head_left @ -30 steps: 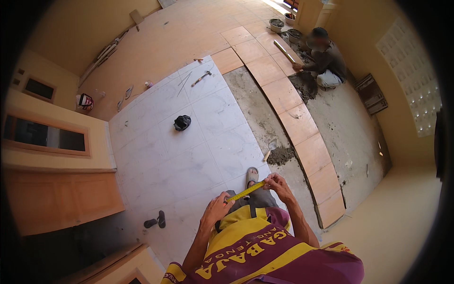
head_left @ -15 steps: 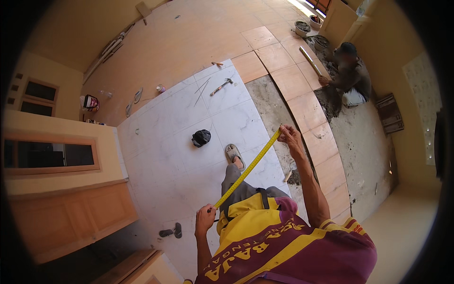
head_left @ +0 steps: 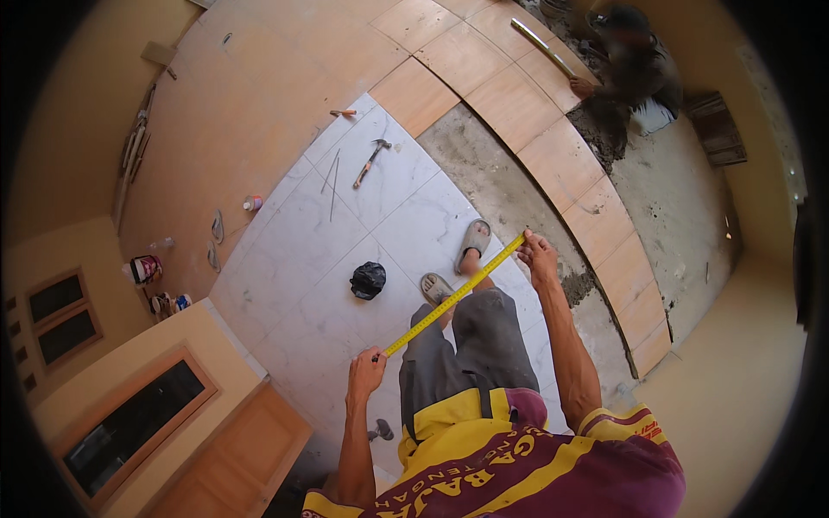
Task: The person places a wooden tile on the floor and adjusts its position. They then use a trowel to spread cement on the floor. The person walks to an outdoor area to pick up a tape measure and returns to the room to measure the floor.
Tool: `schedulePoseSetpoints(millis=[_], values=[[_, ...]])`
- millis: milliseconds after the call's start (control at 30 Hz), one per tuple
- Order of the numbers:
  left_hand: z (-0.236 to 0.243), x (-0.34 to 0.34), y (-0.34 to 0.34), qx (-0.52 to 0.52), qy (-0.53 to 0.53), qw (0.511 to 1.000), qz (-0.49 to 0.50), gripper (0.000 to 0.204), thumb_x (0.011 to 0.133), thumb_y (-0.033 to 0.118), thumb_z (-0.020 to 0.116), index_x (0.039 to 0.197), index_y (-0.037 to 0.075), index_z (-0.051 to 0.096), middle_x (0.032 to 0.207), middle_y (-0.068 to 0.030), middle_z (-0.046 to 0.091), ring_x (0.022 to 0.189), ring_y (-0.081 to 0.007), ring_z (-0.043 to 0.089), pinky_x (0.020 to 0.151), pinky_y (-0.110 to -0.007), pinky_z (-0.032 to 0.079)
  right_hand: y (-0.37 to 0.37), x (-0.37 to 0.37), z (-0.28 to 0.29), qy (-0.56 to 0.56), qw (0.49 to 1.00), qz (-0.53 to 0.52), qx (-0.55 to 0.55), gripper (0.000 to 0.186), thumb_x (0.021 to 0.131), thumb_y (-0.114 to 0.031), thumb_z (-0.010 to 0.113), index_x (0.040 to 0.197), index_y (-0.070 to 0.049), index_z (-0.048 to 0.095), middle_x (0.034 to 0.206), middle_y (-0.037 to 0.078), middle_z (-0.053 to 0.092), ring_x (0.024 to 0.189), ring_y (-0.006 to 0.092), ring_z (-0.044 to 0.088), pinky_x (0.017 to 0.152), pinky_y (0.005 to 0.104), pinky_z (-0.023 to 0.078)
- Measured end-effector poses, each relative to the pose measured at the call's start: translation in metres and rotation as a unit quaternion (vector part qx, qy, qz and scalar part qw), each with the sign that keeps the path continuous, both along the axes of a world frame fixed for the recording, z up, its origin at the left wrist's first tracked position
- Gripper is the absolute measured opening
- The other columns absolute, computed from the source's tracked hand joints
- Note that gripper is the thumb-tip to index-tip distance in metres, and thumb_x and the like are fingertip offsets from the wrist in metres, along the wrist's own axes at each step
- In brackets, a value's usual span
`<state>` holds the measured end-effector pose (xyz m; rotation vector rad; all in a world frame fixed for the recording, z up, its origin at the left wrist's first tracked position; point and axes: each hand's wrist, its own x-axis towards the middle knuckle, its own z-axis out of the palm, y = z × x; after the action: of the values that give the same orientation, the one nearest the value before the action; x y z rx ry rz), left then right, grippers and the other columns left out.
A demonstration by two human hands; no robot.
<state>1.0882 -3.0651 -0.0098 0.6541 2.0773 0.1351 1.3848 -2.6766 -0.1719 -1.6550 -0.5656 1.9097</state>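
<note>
A yellow tape measure point(head_left: 455, 296) stretches taut in front of my legs, slanting up from left to right. My left hand point(head_left: 367, 372) is closed around its lower end, where a dark bit shows at the fingers. At the upper end, my right hand point(head_left: 537, 254) pinches the tip of the blade between thumb and fingers. Below the tape lie white marbled tiles point(head_left: 285, 250), and my two sandalled feet stand on them. A black plastic bundle point(head_left: 368, 281) rests on the tiles left of my feet.
A hammer point(head_left: 372, 163), thin rods point(head_left: 332, 184) and an orange-handled tool point(head_left: 343, 113) lie on the far tiles. Right of me run a bare cement strip point(head_left: 492, 164) and orange tiles point(head_left: 566, 164). A co-worker point(head_left: 635, 69) crouches beyond, one hand at a long metal bar point(head_left: 542, 47).
My view has turned, and both my feet now show where only one did. The tape stays stretched between my hands, at a slightly flatter slant. The co-worker still crouches by the bar.
</note>
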Motion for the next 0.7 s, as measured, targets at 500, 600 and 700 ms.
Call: schedulePoseSetpoints(millis=[500, 600, 700], values=[[-0.444, -0.107, 0.176, 0.050, 0.011, 0.998, -0.041, 0.027, 0.102, 0.024, 0.062, 0.103, -0.002, 0.072, 0.084, -0.0188, 0.069, 0.079, -0.0352, 0.068, 0.075, -0.046, 0.052, 0.149, -0.082, -0.414, -0.091, 0.996, 0.002, 0.003, 0.031, 0.098, -0.034, 0.080, 0.113, -0.007, 0.074, 0.102, 0.003, 0.075, 0.092, 0.0138, 0.072, 0.082, 0.0284, 0.056], [-0.541, -0.117, 0.199, 0.046, -0.020, 0.998, -0.039, 0.028, 0.103, 0.025, 0.061, 0.098, -0.001, 0.072, 0.073, -0.0113, 0.067, 0.064, -0.0213, 0.064, 0.065, -0.040, 0.051, 0.168, -0.083, -0.495, -0.123, 0.992, -0.005, 0.035, 0.030, 0.097, -0.033, 0.080, 0.111, -0.007, 0.076, 0.105, 0.004, 0.077, 0.097, 0.0142, 0.073, 0.085, 0.0287, 0.056], [-0.614, -0.113, 0.232, 0.046, -0.045, 0.997, -0.051, 0.028, 0.103, 0.025, 0.062, 0.098, -0.001, 0.072, 0.071, -0.0081, 0.065, 0.060, -0.0164, 0.061, 0.060, -0.037, 0.049, 0.192, -0.074, -0.554, -0.145, 0.987, -0.035, 0.064, 0.029, 0.097, -0.031, 0.080, 0.112, -0.006, 0.077, 0.104, 0.004, 0.077, 0.098, 0.0145, 0.073, 0.087, 0.0299, 0.056]])
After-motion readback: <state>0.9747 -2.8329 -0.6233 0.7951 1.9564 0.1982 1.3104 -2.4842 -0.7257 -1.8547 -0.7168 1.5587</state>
